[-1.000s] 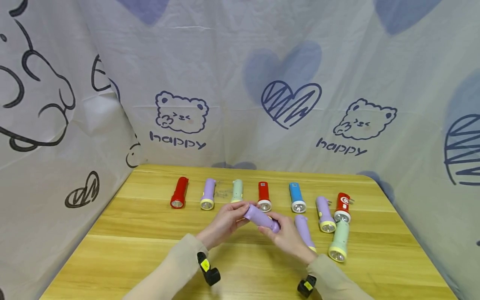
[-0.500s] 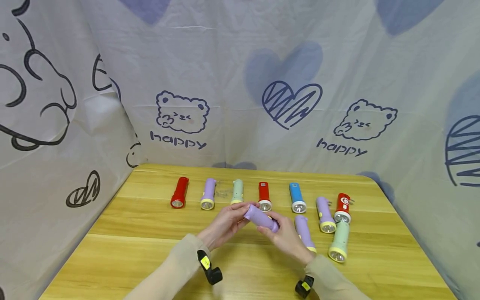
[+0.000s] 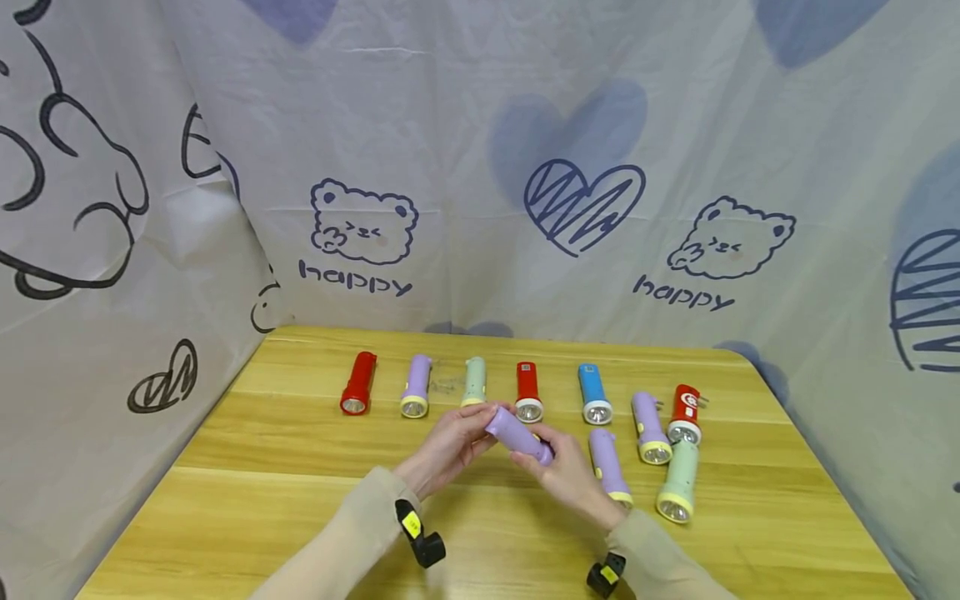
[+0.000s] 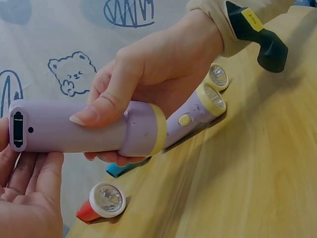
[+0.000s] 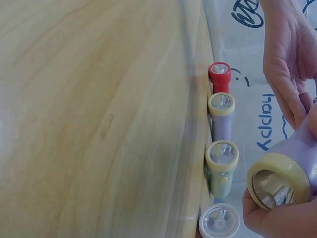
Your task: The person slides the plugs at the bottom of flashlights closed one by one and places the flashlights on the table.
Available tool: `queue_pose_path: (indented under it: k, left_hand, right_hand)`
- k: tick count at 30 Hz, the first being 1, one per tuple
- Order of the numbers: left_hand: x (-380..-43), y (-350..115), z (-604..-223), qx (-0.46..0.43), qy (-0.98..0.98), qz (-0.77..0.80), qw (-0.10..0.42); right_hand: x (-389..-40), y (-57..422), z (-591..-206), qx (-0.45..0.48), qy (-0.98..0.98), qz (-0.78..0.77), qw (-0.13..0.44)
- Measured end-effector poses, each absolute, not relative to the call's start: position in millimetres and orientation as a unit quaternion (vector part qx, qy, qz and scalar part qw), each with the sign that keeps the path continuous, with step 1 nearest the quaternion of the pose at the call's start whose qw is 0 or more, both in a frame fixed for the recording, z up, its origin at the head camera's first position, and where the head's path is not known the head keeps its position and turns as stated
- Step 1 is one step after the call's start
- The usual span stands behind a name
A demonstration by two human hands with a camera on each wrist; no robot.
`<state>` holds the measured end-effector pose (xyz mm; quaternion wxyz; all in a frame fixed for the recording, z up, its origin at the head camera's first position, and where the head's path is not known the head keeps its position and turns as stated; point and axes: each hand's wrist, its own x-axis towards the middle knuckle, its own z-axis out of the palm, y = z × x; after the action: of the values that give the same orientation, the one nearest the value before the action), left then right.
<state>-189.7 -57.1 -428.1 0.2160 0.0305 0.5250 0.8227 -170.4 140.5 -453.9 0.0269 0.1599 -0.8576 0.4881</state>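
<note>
Torch (image 3: 517,435) | left grip (image 3: 448,444) pinching tail (image 4: 18,131), right grip (image 3: 567,473) around head (image 4: 139,133) | likely light, stiff, slick; best hold: barrel (image 4: 64,135) between them

Can read "happy" (image 3: 356,279) twice on the backdrop cloth (image 3: 465,133) past the far edge of the table (image 3: 255,467), toward its left and right corners; cannot make out the white emblem on the pronged red flashlight (image 3: 685,408) nearest the far right corner, the labels on the blue flashlight (image 3: 591,385) and neighbouring red flashlight (image 3: 527,385), or the yellow wrist tags (image 3: 412,524)
</note>
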Motion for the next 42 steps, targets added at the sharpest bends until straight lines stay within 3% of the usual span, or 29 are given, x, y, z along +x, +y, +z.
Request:
queue_pose_path:
  k: [11,20,28,34,42]
  left_hand:
    - [-195.3,-61.7,-422.9,0.039,0.571,0.795,0.203]
    - [-200.6,-68.5,-419.8,0.050,0.592,0.771,0.230]
    - [-205.3,-74.0,-417.4,0.079,0.606,0.746,0.264]
    - [-207.0,-75.5,-417.4,0.078,0.612,0.743,0.258]
    - [-206.1,-70.2,-417.2,0.067,0.644,0.731,0.215]
  right_hand:
    - [-170.1,141.6,-445.5,0.169,-0.849,0.499,-0.039]
    - [-170.6,151.9,-441.1,0.197,-0.743,0.603,-0.214]
    - [-172.2,158.9,-441.5,0.197,-0.658,0.653,-0.319]
    - [-172.5,160.4,-440.5,0.188,-0.654,0.648,-0.342]
    - [-168.9,157.2,-444.1,0.179,-0.674,0.642,-0.317]
